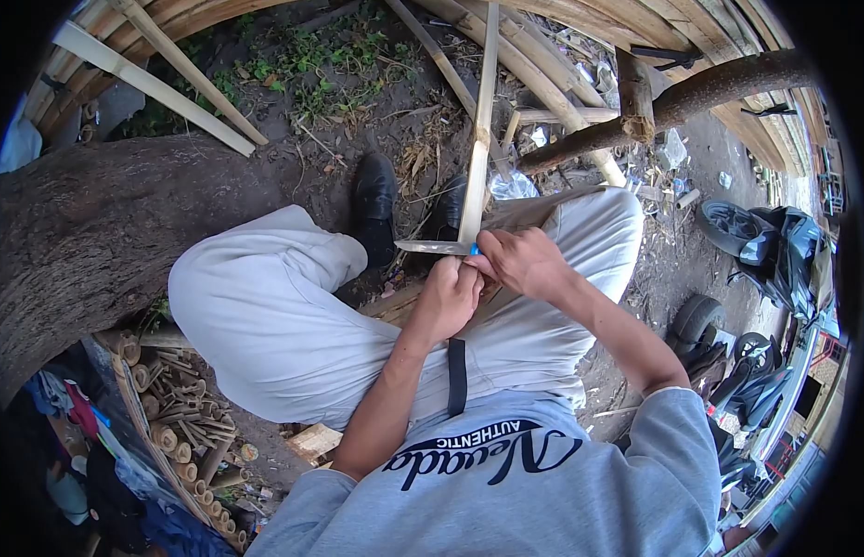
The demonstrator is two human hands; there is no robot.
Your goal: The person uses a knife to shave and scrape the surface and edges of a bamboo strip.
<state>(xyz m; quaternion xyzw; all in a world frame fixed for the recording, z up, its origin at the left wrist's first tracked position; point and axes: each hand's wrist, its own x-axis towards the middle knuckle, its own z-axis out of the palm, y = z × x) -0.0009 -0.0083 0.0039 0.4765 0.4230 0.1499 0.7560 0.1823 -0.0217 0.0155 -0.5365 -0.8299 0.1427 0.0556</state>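
A knife (434, 247) with a blue part at its handle lies across a long, pale bamboo strip (481, 158), its blade pointing left. My right hand (525, 264) is closed around the knife's handle. Just left of it, my left hand (448, 302) is closed at the near end of the strip, its thumb close to the handle. The strip runs away from my hands between my knees, and its near end is hidden by my fingers.
A thick trunk (107, 232) lies on the left. Cut bamboo pieces (177, 455) are stacked at lower left. A branch (692, 102) and poles (543, 84) cross the upper right. Motorcycles (766, 241) stand at right. Loose strips (163, 93) lean at upper left.
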